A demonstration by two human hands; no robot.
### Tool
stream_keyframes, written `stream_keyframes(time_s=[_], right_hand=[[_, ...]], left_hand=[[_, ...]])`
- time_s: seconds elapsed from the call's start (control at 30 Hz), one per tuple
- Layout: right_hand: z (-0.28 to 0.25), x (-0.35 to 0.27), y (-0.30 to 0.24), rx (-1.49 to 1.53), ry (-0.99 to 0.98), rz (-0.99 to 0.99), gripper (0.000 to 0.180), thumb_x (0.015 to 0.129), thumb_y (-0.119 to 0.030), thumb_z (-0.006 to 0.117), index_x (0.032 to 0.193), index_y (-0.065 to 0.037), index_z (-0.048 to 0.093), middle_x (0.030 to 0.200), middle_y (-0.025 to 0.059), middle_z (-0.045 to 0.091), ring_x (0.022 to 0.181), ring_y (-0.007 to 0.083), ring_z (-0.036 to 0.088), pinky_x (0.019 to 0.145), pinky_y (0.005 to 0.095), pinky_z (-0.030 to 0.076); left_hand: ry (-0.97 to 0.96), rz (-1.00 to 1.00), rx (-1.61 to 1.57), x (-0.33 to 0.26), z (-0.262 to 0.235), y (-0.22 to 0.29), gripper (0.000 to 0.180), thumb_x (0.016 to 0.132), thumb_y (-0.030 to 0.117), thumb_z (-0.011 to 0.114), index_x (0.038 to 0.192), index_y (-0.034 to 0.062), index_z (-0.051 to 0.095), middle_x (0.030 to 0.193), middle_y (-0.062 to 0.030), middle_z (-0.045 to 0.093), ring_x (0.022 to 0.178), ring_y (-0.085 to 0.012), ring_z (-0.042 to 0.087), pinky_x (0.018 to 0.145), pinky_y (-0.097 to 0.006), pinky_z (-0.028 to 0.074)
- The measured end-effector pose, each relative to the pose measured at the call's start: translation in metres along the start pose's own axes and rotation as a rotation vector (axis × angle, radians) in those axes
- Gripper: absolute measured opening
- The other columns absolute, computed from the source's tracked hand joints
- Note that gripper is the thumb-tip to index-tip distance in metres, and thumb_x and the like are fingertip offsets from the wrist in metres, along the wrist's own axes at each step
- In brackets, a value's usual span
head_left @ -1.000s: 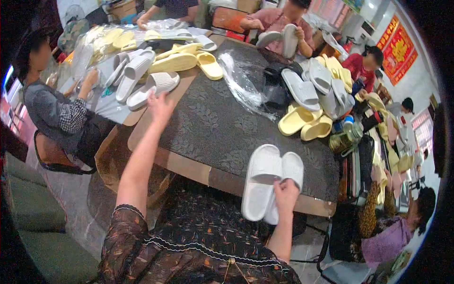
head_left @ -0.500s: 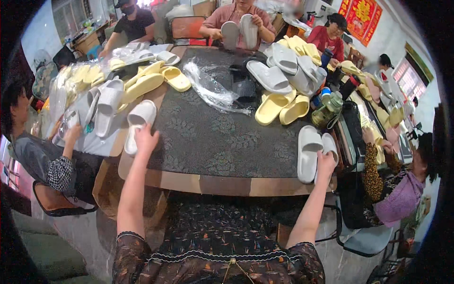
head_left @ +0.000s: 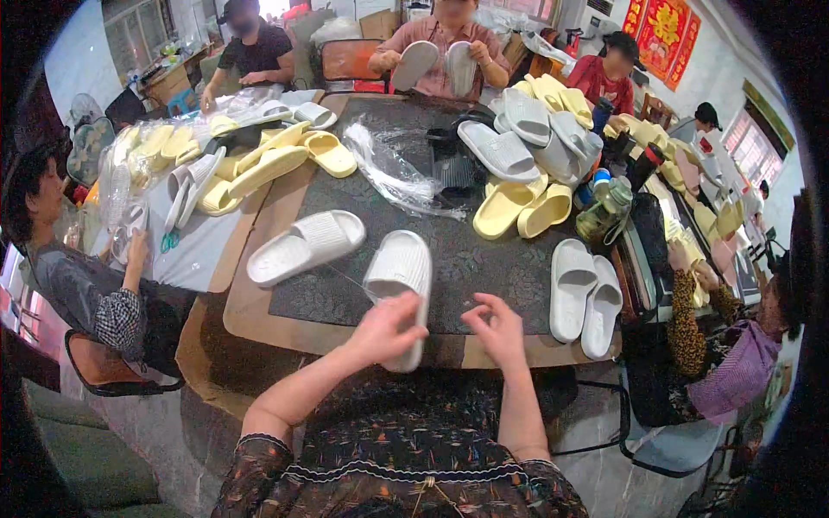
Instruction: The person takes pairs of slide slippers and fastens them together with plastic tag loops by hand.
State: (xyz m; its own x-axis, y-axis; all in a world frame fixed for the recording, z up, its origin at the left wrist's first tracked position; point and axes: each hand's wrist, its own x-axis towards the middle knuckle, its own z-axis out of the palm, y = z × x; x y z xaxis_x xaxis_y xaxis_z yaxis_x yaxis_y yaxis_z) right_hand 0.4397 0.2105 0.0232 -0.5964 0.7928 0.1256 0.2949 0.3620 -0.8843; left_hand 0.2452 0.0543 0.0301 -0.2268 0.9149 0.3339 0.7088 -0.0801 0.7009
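In front of me at the table's near edge, my left hand (head_left: 390, 328) is closed on a pale grey slide slipper (head_left: 399, 269), its toe pointing away. A thin clear strand runs from this slipper toward a second pale grey slipper (head_left: 307, 247), which lies at a slant to its left. My right hand (head_left: 496, 330) hovers just right of the gripped slipper, holding nothing, thumb and fingers apart. Farther right, a pair of grey slippers (head_left: 573, 289) lies side by side near the table's corner, with no hand on it.
Yellow and grey slippers are heaped at the far right (head_left: 516, 205) and far left (head_left: 269, 164). Clear plastic bags (head_left: 384, 173) lie mid-table. A green bottle (head_left: 603, 214) stands at the right. Several people work around the tables, one across from me holding two slippers (head_left: 416, 66).
My right hand has let go of the right-hand pair and moved left to the middle. My left hand has moved right, now on a slipper there; another slipper lies slanted at the left.
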Motion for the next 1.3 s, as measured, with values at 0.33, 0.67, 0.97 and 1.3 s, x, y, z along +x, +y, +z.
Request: stream_keyframes(time_s=[0.33, 0.67, 0.97, 1.3], right_hand=[[0.005, -0.010, -0.014, -0.195, -0.122, 0.069, 0.083, 0.066, -0.040, 0.081, 0.133, -0.006, 0.046, 0.094, 0.0074, 0.065, 0.090, 0.0234, 0.063, 0.083, 0.0367, 0.049], [0.024, 0.001, 0.002, -0.254, -0.133, -0.004, 0.070, 0.069, -0.041, 0.078, 0.126, -0.010, 0.055, 0.093, 0.0062, 0.059, 0.087, 0.0232, 0.060, 0.077, 0.0359, 0.048], [0.025, 0.028, 0.007, -0.182, 0.056, -0.134, 0.039, 0.073, -0.025, 0.077, 0.106, -0.007, 0.066, 0.084, 0.0075, 0.059, 0.076, 0.0206, 0.060, 0.068, 0.0330, 0.048], [0.026, 0.014, 0.016, -0.211, 0.074, -0.121, 0.040, 0.071, -0.024, 0.078, 0.105, -0.007, 0.066, 0.081, 0.0057, 0.059, 0.074, 0.0209, 0.059, 0.067, 0.0329, 0.048]], left_hand=[[0.516, -0.041, 0.381, 0.043, -0.108, -0.074, 0.040, 0.076, 0.002, 0.057, 0.116, 0.0064, 0.059, 0.111, -0.0157, 0.062, 0.105, -0.0361, 0.055, 0.093, -0.041, 0.044], [0.155, -0.409, 0.612, 0.000, -0.074, -0.083, 0.032, 0.074, 0.020, 0.067, 0.103, 0.0053, 0.061, 0.088, -0.0147, 0.065, 0.089, -0.0347, 0.062, 0.077, -0.045, 0.049], [0.120, -0.543, 0.276, -0.036, -0.024, -0.037, 0.037, 0.074, 0.033, 0.075, 0.087, 0.0045, 0.055, 0.068, -0.0092, 0.059, 0.066, -0.0289, 0.061, 0.061, -0.040, 0.048], [-0.233, -0.440, 0.499, -0.025, -0.062, -0.035, 0.041, 0.073, 0.034, 0.074, 0.095, 0.0041, 0.056, 0.085, -0.0130, 0.063, 0.084, -0.0324, 0.062, 0.073, -0.043, 0.049]])
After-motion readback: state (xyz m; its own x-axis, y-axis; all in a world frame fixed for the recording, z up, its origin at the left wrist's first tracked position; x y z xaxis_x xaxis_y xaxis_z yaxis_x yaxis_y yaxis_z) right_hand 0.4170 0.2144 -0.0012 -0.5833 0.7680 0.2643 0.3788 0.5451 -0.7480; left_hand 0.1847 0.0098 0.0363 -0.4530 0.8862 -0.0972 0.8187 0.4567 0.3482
